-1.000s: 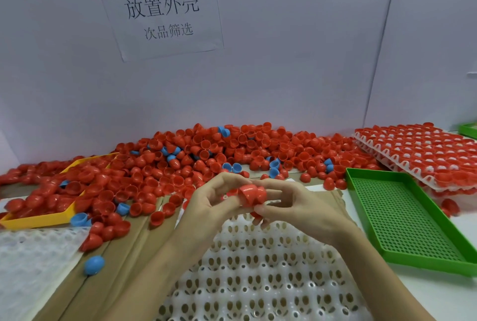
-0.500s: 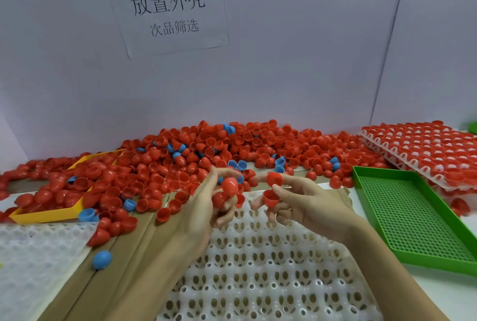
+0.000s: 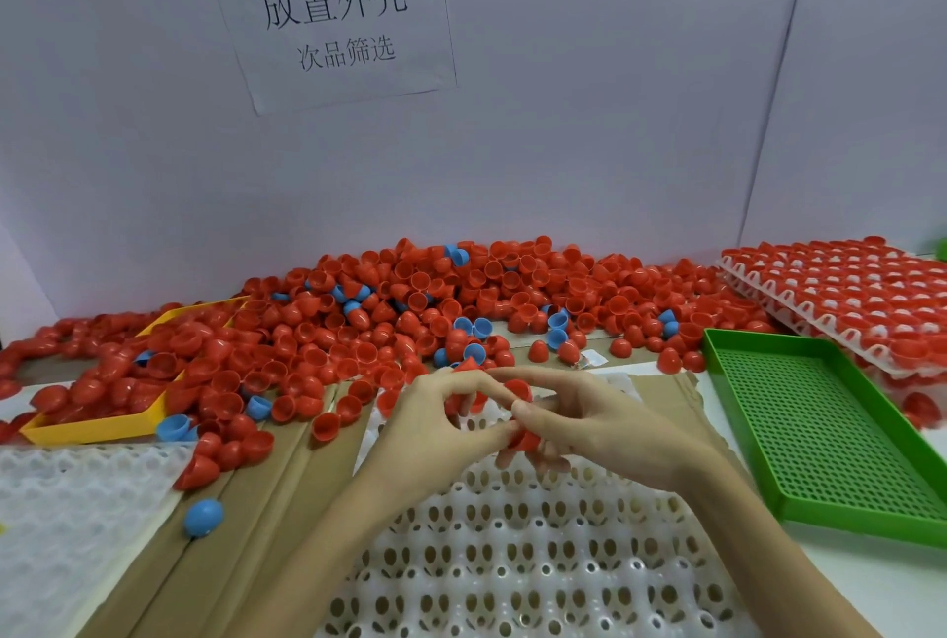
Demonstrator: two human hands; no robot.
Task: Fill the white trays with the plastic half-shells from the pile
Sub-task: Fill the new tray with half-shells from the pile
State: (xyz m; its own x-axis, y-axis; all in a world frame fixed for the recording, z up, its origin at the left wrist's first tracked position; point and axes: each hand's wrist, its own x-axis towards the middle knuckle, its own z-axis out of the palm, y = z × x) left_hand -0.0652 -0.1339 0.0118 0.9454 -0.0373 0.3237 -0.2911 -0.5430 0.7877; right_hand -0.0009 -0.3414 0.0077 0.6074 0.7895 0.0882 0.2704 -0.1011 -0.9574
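Note:
A big pile of red half-shells (image 3: 461,294), with a few blue ones mixed in, lies along the back wall. In front of me sits a white tray (image 3: 512,560) with bare holes. Above its far edge my left hand (image 3: 435,427) and my right hand (image 3: 589,427) meet. My right hand's fingers curl round red half-shells (image 3: 525,440), one more showing at its fingertips. My left hand pinches the same red shell, and other red shells show between its fingers.
A green perforated tray (image 3: 820,432) lies at the right, with stacked white trays full of red shells (image 3: 845,299) behind it. A yellow tray (image 3: 92,427) of shells sits at left, another white tray (image 3: 61,509) in front of it. One blue shell (image 3: 203,517) lies on cardboard.
The hands were together a second ago, then drew apart with shells in each, and now they have come together again over the tray's far edge.

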